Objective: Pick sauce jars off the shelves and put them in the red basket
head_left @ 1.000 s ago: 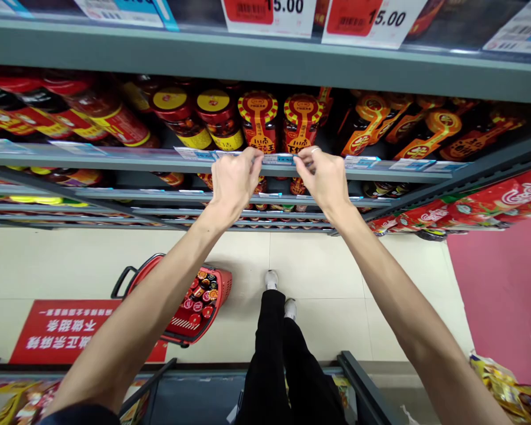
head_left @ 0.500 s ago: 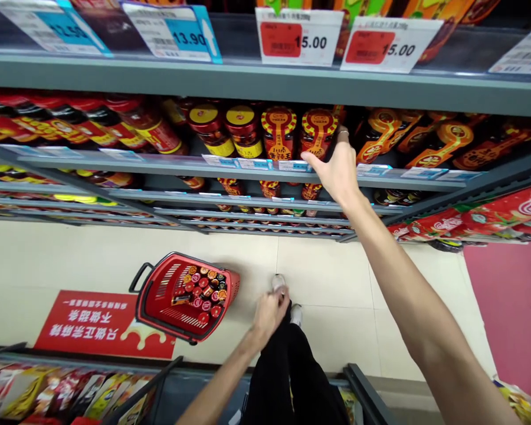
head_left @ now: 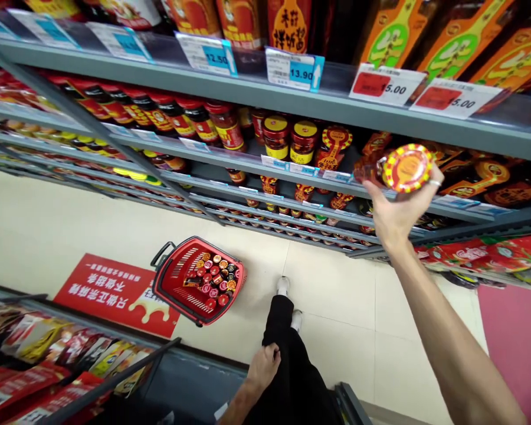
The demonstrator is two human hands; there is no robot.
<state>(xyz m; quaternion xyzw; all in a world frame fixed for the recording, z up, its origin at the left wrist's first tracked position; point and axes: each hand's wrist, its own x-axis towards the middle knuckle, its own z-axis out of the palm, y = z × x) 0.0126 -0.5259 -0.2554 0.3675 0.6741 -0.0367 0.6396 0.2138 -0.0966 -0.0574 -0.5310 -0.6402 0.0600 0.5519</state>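
One jar (head_left: 407, 168) in closed right grip (head_left: 399, 218), left fist (head_left: 264, 363), contents unclear, shelves (head_left: 248, 91), tiled floor (head_left: 331, 286)

Pale floor tiles (head_left: 336, 295) line the shop aisle before me. A red floor sign (head_left: 115, 297) bears white Chinese lettering, upside down from here. Bright packets (head_left: 39, 341) fill a rack at lower left; red packages (head_left: 473, 252) sit far right, near pink flooring (head_left: 513, 336).

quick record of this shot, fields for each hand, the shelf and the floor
right hand: holding a glass jar with a patterned red-and-yellow round top
left hand: fingers curled, in front of black trousers, nothing visible in it
shelf: grey metal, with price tags and yellow-topped red jars
floor: pale tiles, red plastic basket partly filled with round-lidded jars
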